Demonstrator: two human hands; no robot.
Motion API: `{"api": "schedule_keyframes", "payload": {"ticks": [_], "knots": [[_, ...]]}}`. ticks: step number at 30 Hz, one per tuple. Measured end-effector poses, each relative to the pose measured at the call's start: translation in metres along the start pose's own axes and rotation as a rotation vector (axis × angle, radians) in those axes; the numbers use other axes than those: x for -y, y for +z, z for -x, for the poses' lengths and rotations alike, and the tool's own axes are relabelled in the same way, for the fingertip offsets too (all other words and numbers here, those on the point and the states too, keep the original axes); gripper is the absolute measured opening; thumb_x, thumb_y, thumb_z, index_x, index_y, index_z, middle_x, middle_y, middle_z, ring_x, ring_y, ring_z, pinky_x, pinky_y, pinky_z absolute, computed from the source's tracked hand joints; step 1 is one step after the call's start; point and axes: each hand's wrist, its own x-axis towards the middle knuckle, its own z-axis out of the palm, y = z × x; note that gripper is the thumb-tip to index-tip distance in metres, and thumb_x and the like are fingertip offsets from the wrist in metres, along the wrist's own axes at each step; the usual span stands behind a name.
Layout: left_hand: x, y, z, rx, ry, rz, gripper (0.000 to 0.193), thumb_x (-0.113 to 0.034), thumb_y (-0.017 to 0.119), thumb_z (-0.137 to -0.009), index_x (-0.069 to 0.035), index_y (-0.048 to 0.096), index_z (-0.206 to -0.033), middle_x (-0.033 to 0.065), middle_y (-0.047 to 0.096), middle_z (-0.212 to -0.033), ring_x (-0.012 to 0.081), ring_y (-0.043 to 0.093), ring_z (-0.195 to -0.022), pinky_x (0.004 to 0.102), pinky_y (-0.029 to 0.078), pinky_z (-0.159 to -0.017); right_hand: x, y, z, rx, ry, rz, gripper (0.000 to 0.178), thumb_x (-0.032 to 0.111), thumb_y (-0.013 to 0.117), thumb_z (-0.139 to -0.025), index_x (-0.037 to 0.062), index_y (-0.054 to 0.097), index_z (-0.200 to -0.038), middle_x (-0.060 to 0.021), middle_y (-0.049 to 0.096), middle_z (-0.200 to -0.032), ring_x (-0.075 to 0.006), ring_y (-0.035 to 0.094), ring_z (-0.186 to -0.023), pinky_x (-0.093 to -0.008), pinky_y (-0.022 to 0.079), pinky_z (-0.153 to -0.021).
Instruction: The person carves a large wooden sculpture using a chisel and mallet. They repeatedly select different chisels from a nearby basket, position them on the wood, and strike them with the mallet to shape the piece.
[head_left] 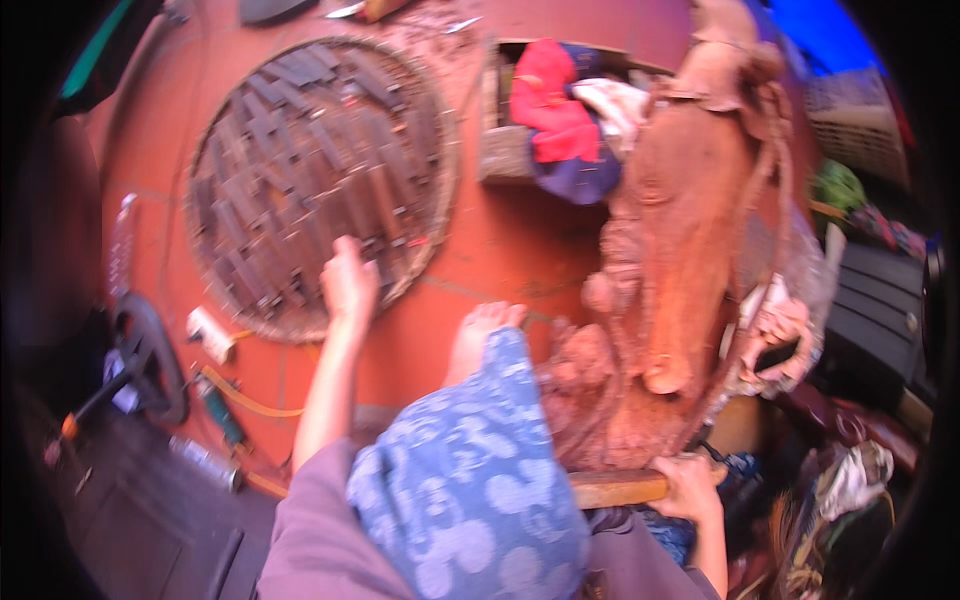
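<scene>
My left hand reaches over the near edge of a round woven tray. The tray is full of narrow dark flat strips that look like carving chisels, laid in rows. The fingers of this hand look curled; whether they hold a strip is hidden. My right hand is closed round a light wooden bar at the lower right, close to my lap. Just beyond it lies a large carved piece of reddish wood, long and smooth in the middle with rough knobbly carving along its side.
A wooden box holding red, white and dark cloths stands beyond my bare foot. Blue patterned cloth covers my lap. At left are a black wheel-like part, a white object and a green-handled tool. Wood chips lie on the red tiles.
</scene>
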Motion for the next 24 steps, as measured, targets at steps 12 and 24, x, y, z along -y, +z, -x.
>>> {"api": "schedule_keyframes", "payload": {"ticks": [12,24], "knots": [[-0.002,0.001,-0.008,0.013,-0.067,0.111,0.028,-0.004,0.067,-0.076,0.0,0.056,-0.102,0.0172,0.068,-0.075,0.0347,0.069,-0.078,0.0429,0.053,-0.075,-0.008,0.006,0.001,-0.027,-0.05,0.008,0.04,0.024,0.078,-0.055,0.0098,0.061,-0.088,-0.0104,0.062,-0.069,-0.0315,0.064,-0.069,-0.0404,0.049,-0.062],[0.005,-0.027,-0.021,0.36,-0.267,0.274,0.032,-0.015,0.064,-0.071,0.003,0.062,-0.097,0.0171,0.069,-0.079,0.0236,0.069,-0.069,0.0367,0.054,-0.07,-0.003,0.006,0.004,-0.034,-0.035,0.058,0.042,0.023,0.079,-0.055,0.0094,0.06,-0.09,-0.0124,0.062,-0.071,-0.034,0.064,-0.071,-0.0431,0.049,-0.063]]}}
